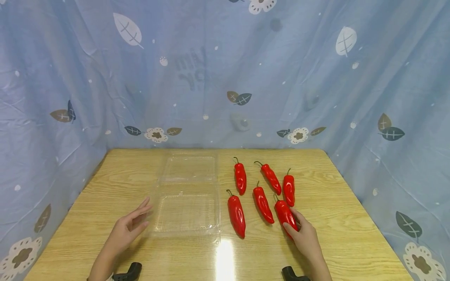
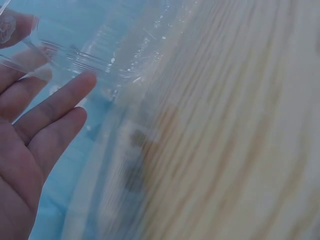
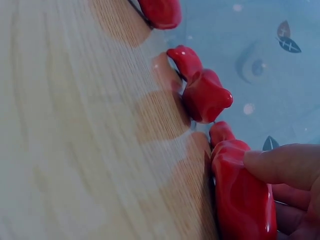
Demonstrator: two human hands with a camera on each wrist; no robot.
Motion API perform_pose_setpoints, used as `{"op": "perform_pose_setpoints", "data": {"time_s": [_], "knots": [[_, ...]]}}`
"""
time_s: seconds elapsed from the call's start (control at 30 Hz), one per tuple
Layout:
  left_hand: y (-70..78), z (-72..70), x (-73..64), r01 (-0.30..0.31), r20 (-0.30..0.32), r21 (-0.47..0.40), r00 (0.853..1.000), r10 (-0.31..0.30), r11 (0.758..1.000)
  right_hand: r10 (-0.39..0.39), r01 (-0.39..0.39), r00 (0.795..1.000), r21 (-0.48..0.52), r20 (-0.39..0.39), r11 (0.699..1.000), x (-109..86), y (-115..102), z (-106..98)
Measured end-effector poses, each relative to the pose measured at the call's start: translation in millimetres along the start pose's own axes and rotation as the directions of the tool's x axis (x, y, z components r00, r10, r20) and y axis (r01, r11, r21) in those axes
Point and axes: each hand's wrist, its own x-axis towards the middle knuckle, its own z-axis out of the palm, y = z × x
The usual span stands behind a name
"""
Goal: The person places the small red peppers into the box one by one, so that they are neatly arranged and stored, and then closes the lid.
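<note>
My right hand [image 1: 305, 233] grips a glossy red chili pepper [image 1: 285, 212], the nearest one on the right. In the right wrist view my thumb presses on the side of that pepper [image 3: 240, 190], with fingers behind it. My left hand [image 1: 128, 225] is beside the left edge of a clear plastic clamshell container [image 1: 188, 233], its fingers loosely spread. In the left wrist view its fingertips overlap the container's transparent wall [image 2: 85, 62]. The container lies unfolded, with its two halves one behind the other. A large red pepper [image 1: 236, 216] lies just right of it.
Several more red peppers lie on the wooden table [image 1: 168, 257], among them a back one [image 1: 240, 178], a middle one [image 1: 263, 205] and a right one [image 1: 289, 190]. A blue patterned curtain [image 1: 211, 78] surrounds the table. Bright glare shows at the front.
</note>
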Motion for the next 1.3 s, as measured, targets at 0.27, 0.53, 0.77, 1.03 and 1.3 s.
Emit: {"op": "perform_pose_setpoints", "data": {"time_s": [0.27,0.53,0.77,1.03,1.3], "knots": [[-0.9,2.7,-2.7,-0.035,-0.006,0.008,0.999,0.035,0.999,0.002,-0.002,1.0,-0.009,-0.005,1.0,-1.4,-1,-1],[-2.8,4.2,-4.3,-0.063,-0.022,0.019,0.998,0.063,0.998,-0.001,0.002,1.0,0.004,-0.009,1.0,-1.0,-2,-3],[-2.6,4.4,-5.4,-0.07,-0.01,-0.014,0.998,0.07,0.997,0.007,-0.007,1.0,0.033,-0.02,0.999,-2.2,-3,-4],[-2.6,3.9,-5.2,-0.048,-0.005,-0.014,0.999,0.048,0.999,0.019,-0.019,1.0,0.074,-0.006,0.997,-4.3,-7,-7],[1.0,2.7,-0.1,-0.082,-0.024,-0.019,0.996,0.082,0.996,0.008,-0.005,0.999,0.098,-0.035,0.995,-5.3,-13,-7]]}}
